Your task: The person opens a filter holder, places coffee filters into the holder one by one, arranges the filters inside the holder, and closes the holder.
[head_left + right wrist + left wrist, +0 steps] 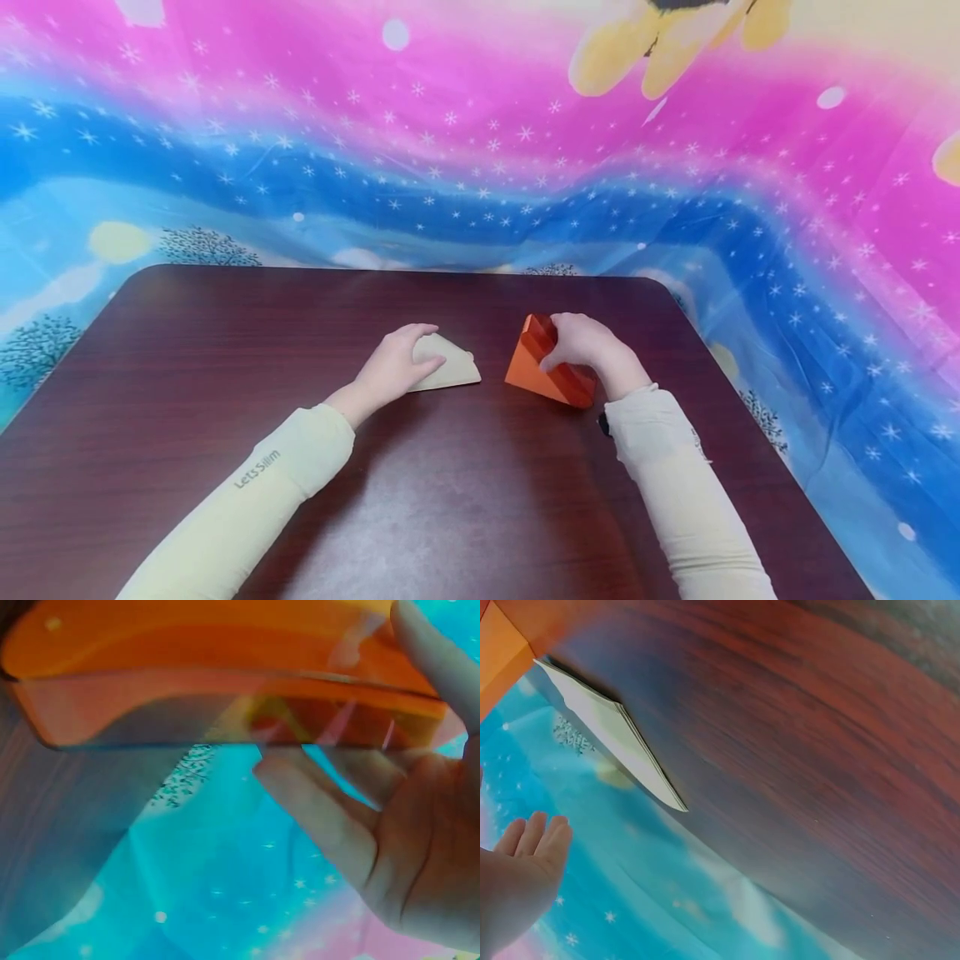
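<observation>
We see the orange holder between the curled thumb and fingers of the right hand, which grips it. Left of the holder, the pale paper stack lies on the surface, just beside the left hand, its fingers loosely parted and empty.

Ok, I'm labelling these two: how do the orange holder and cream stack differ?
The holder is orange and partly see-through; the stack is cream and looks opaque. The holder is bulky; the stack is thin, with layered edges. Both have slanted edges.
</observation>
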